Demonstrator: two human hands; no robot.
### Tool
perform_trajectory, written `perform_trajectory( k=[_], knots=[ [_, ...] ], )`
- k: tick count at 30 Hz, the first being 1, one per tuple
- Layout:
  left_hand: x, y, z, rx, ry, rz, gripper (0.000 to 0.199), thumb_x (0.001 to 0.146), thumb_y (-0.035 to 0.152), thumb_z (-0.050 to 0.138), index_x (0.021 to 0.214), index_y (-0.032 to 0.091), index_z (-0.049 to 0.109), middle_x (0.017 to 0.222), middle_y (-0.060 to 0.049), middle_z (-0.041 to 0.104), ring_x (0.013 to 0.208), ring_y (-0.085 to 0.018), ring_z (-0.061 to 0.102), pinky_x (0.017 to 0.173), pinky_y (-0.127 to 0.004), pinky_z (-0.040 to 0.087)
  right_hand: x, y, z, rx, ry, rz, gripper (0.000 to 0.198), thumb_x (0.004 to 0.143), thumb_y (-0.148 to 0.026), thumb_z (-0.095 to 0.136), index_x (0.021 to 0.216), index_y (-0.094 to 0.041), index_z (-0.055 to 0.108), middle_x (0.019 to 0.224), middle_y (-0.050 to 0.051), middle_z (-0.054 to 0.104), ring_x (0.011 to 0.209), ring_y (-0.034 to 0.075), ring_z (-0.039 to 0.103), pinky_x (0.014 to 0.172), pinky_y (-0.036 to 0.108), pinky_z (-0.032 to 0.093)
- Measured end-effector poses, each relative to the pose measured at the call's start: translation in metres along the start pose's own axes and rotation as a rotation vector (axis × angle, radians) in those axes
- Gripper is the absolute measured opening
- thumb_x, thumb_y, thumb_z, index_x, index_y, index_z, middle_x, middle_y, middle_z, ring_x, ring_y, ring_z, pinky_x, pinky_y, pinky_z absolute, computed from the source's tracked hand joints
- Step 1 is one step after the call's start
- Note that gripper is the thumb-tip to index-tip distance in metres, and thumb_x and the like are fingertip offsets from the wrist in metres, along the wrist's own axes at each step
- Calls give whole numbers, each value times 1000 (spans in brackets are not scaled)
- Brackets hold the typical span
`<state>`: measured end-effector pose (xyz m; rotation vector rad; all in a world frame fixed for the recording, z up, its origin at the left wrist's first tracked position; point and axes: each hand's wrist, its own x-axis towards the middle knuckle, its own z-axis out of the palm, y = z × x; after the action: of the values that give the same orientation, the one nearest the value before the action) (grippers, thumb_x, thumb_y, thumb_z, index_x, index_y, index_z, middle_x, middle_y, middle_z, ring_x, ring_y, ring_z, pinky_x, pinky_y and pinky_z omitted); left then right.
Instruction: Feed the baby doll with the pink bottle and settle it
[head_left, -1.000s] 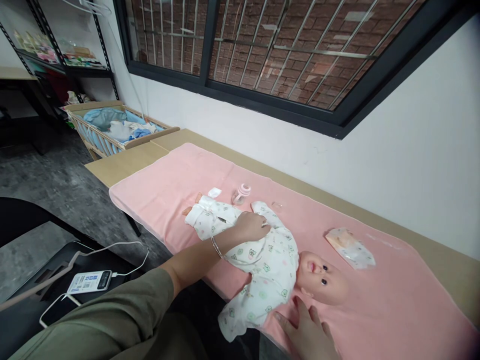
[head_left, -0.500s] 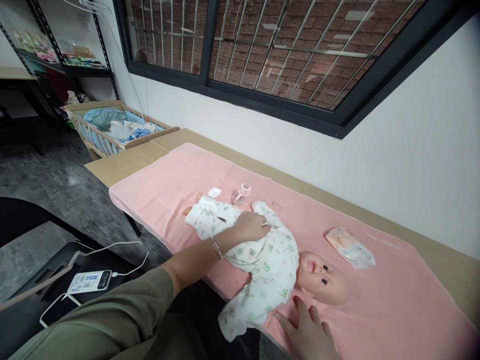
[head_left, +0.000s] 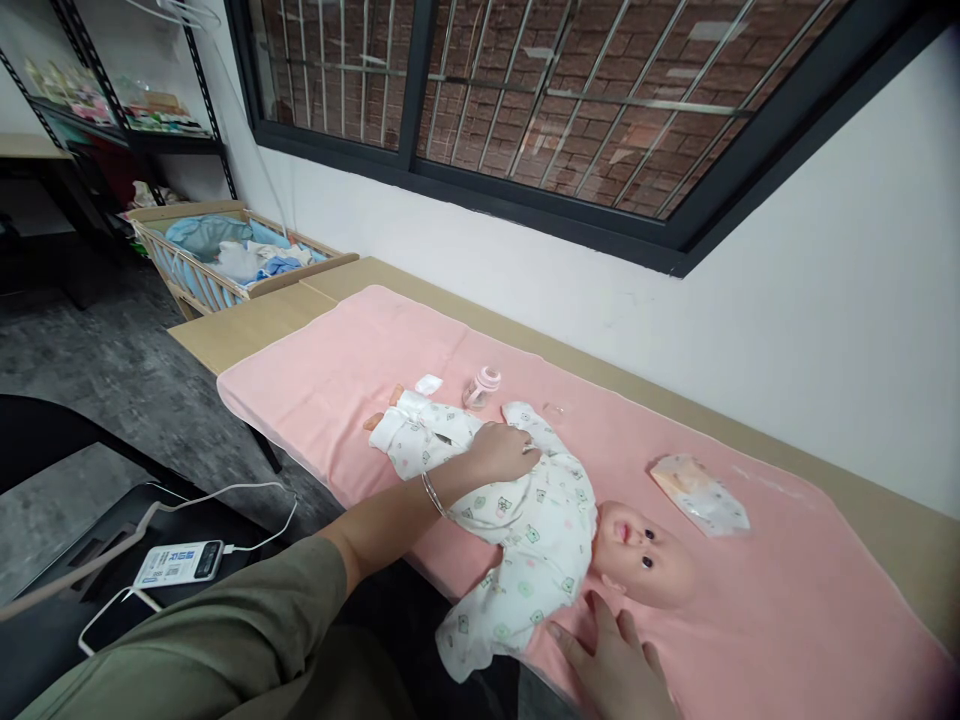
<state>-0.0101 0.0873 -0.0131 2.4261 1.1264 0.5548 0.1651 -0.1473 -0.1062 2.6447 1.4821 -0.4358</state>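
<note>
A baby doll (head_left: 551, 510) in a white printed outfit lies on its back on a pink mat (head_left: 787, 600), its head toward the right and its bare feet toward the left. My left hand (head_left: 501, 452) rests on the doll's belly with the fingers curled. A bit of white shows at those fingertips; whether it is the outfit's cloth or a separate item I cannot tell. Beside the doll's head and shoulder, my right hand (head_left: 619, 660) lies on the mat, its fingers spread and holding nothing.
Behind the doll stand a small bottle with a pink top (head_left: 481, 387) and a white square (head_left: 428, 384). A soft packet (head_left: 699, 494) lies beyond the head. At left are a wooden crib (head_left: 255, 285) and a corded power bank (head_left: 180, 563). A wall and window border the table.
</note>
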Motion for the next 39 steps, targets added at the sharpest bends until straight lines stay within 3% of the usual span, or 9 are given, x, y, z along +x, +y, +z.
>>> perform_trajectory(
  k=[6,13,18,39],
  knots=[
    [-1,1,0,0,-3,-4,32,97,40,48,84,19,68,94,-8,76,92,-24,71,78,-32,48,-1,-1,-2,6,-6,15,82,84,-65,39,149,-15,39,158,23,33,144,44,37,104,64,43],
    [-1,1,-2,0,-14,-11,31,97,40,49,86,19,69,97,-9,77,95,-24,71,81,-32,48,0,1,1,14,23,-3,80,83,-62,40,148,-16,40,155,21,39,144,42,37,108,62,41],
    [0,1,-2,-3,-12,-5,32,97,40,48,84,19,68,97,-9,77,94,-24,71,79,-32,48,1,2,3,8,-4,13,83,84,-64,35,151,-15,37,160,20,32,146,44,33,106,63,42],
    [1,1,0,-2,-9,-6,32,96,39,47,83,19,69,94,-9,77,92,-24,71,80,-33,49,3,3,5,-8,23,-17,81,83,-62,37,147,-13,40,154,21,40,144,42,37,113,60,38]
  ],
)
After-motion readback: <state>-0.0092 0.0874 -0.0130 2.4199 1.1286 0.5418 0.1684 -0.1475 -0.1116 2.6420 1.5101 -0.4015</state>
